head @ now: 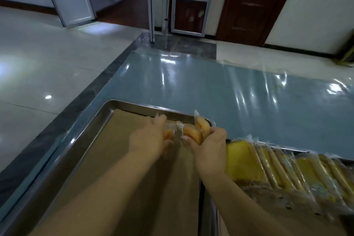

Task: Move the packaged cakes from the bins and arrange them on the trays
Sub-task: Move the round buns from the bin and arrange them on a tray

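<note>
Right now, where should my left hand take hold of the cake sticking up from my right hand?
Probably its free upper end, coming from above and the left. The cake stands tilted up out of the right hand, which wraps its lower end, so only the top shows. The left hand is busy with another cake.
</note>
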Demonstrator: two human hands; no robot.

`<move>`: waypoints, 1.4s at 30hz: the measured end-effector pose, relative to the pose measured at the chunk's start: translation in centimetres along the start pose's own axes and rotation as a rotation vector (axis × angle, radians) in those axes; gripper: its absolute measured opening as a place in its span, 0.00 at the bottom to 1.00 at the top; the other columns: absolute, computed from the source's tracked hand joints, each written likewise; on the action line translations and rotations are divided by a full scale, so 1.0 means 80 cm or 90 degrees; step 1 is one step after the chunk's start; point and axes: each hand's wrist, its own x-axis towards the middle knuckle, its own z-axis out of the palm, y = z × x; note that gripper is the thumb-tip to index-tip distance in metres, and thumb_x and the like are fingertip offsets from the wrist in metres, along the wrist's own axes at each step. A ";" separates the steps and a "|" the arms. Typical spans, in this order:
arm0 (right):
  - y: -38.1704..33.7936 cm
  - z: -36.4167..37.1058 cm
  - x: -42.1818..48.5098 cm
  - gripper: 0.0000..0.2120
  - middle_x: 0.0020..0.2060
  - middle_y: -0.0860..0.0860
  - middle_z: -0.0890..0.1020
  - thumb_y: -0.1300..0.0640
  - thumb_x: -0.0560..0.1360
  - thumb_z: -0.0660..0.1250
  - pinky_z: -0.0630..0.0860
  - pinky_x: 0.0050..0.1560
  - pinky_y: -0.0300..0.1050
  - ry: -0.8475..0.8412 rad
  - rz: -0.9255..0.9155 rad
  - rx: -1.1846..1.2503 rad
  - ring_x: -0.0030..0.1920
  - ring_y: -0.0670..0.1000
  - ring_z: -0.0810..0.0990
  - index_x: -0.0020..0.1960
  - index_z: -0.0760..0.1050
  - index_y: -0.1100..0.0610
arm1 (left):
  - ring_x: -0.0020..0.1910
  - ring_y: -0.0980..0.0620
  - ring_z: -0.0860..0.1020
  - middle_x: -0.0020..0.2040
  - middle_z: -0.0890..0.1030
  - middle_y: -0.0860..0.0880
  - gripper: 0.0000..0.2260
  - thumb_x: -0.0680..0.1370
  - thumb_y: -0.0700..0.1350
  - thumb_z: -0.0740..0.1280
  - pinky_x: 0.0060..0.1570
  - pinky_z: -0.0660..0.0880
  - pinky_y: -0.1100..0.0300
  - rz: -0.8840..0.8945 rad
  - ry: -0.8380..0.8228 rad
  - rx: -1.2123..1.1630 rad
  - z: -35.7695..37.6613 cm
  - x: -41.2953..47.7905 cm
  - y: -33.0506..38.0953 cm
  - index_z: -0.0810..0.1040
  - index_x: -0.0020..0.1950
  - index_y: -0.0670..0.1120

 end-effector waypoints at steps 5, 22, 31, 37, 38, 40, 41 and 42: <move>0.010 0.014 0.008 0.26 0.53 0.48 0.68 0.38 0.69 0.68 0.75 0.53 0.43 -0.082 0.005 -0.092 0.52 0.47 0.72 0.58 0.61 0.49 | 0.43 0.51 0.72 0.62 0.64 0.47 0.19 0.77 0.62 0.58 0.36 0.69 0.59 0.034 -0.053 0.025 0.018 0.016 0.006 0.61 0.63 0.56; 0.029 -0.044 -0.038 0.35 0.56 0.42 0.72 0.42 0.70 0.69 0.74 0.59 0.47 -0.271 -0.127 -0.157 0.56 0.44 0.73 0.70 0.53 0.37 | 0.73 0.54 0.58 0.75 0.53 0.60 0.57 0.54 0.61 0.79 0.68 0.65 0.47 0.120 -0.328 -0.417 0.045 -0.043 -0.053 0.41 0.68 0.74; 0.031 -0.040 -0.029 0.26 0.47 0.37 0.75 0.44 0.72 0.68 0.74 0.47 0.34 -0.282 -0.121 -0.139 0.46 0.37 0.75 0.64 0.59 0.36 | 0.61 0.62 0.62 0.69 0.55 0.61 0.33 0.70 0.56 0.71 0.58 0.67 0.62 0.125 -0.066 -0.318 0.053 -0.032 -0.029 0.59 0.71 0.61; 0.023 -0.026 -0.005 0.21 0.52 0.43 0.77 0.53 0.74 0.69 0.79 0.53 0.44 -0.228 -0.021 -0.044 0.51 0.42 0.78 0.64 0.66 0.47 | 0.69 0.52 0.61 0.72 0.62 0.57 0.28 0.74 0.53 0.67 0.65 0.63 0.57 0.163 -0.001 -0.201 0.050 0.003 -0.008 0.61 0.72 0.58; 0.022 -0.025 -0.001 0.21 0.55 0.44 0.75 0.54 0.74 0.69 0.78 0.54 0.44 -0.212 -0.016 -0.047 0.52 0.43 0.77 0.64 0.66 0.48 | 0.68 0.52 0.61 0.72 0.63 0.58 0.28 0.75 0.52 0.67 0.63 0.63 0.58 0.169 0.013 -0.188 0.051 0.007 -0.003 0.61 0.72 0.58; 0.018 -0.024 0.004 0.19 0.58 0.46 0.72 0.53 0.74 0.68 0.76 0.51 0.40 -0.187 -0.029 -0.112 0.52 0.43 0.74 0.63 0.66 0.50 | 0.65 0.53 0.59 0.71 0.63 0.60 0.27 0.75 0.50 0.67 0.58 0.63 0.61 0.185 0.023 -0.171 0.054 0.013 0.005 0.61 0.72 0.59; 0.014 -0.024 0.006 0.19 0.59 0.47 0.71 0.52 0.75 0.67 0.73 0.48 0.37 -0.177 -0.043 -0.180 0.51 0.44 0.73 0.63 0.65 0.50 | 0.65 0.53 0.58 0.71 0.63 0.60 0.27 0.75 0.50 0.66 0.57 0.64 0.62 0.190 0.015 -0.168 0.056 0.015 0.008 0.60 0.72 0.59; 0.010 -0.024 0.008 0.20 0.59 0.48 0.71 0.50 0.75 0.66 0.72 0.46 0.36 -0.165 -0.062 -0.265 0.51 0.45 0.73 0.64 0.64 0.51 | 0.64 0.53 0.58 0.72 0.62 0.60 0.27 0.76 0.49 0.65 0.57 0.65 0.61 0.191 0.001 -0.167 0.058 0.016 0.011 0.60 0.72 0.59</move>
